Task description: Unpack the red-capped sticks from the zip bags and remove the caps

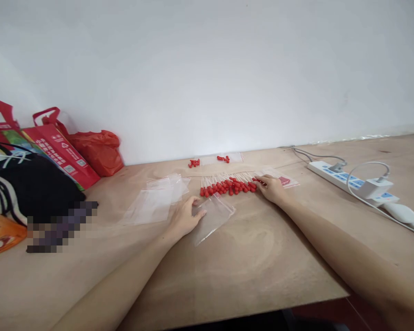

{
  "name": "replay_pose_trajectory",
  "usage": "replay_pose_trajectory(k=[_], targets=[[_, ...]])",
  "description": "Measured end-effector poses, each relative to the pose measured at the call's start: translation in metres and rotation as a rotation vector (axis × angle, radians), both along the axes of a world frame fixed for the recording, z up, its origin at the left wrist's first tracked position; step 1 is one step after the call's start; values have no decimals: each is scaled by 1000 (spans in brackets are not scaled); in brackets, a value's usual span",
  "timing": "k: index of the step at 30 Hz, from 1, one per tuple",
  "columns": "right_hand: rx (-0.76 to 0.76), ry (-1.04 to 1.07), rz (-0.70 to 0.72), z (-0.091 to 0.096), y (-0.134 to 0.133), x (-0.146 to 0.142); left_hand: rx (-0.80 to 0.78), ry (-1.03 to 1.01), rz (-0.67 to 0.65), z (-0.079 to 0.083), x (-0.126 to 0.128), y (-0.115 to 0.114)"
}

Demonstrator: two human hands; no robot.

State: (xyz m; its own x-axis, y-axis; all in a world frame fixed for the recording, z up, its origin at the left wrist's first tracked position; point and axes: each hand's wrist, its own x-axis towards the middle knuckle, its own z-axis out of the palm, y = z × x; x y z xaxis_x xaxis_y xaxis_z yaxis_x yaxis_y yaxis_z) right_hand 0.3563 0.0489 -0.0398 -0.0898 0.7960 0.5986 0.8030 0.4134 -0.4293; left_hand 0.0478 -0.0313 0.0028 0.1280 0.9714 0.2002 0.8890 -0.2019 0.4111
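Observation:
A row of thin pale sticks with red tips (227,185) lies across the middle of the wooden table (248,257). My right hand (271,187) rests at the right end of that row, its fingertips on the red tips, fingers curled together. My left hand (185,217) lies on a clear plastic bag (214,217) just in front of the row, fingers bent and pressing the bag's left edge. A few loose red-tipped pieces (194,162) lie farther back.
A pile of clear bags (158,198) lies left of my left hand. Red and black bags (55,151) stand at the far left against the wall. A white power strip (352,183) with cables sits at the right. The table's front edge runs near the bottom.

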Motion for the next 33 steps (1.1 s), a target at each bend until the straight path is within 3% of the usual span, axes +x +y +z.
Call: replay_pose_trajectory(k=[3,6,9,12,14,19,23,28,33], targets=[[-68,-42,58,3,-2,0,-96,-14,10,1,-2,0],[-82,14,-28,7,-3,4,-109,2,-62,2,-2,0],[-92,11,-309,10,-3,16,-49,-51,-91,3,-5,1],[-199,-23,-652,13,-4,34,86,-202,50,6,-19,10],[-315,-15,-772,13,-4,47,174,-300,163,8,-37,21],[-521,47,-766,11,1,68,194,-496,361,10,-95,46],[-593,97,-664,10,5,73,209,-279,645,9,-118,49],[-467,183,-638,9,3,72,74,-4,794,13,-117,45],[-327,250,-663,18,-1,66,-2,92,856,12,-123,46]])
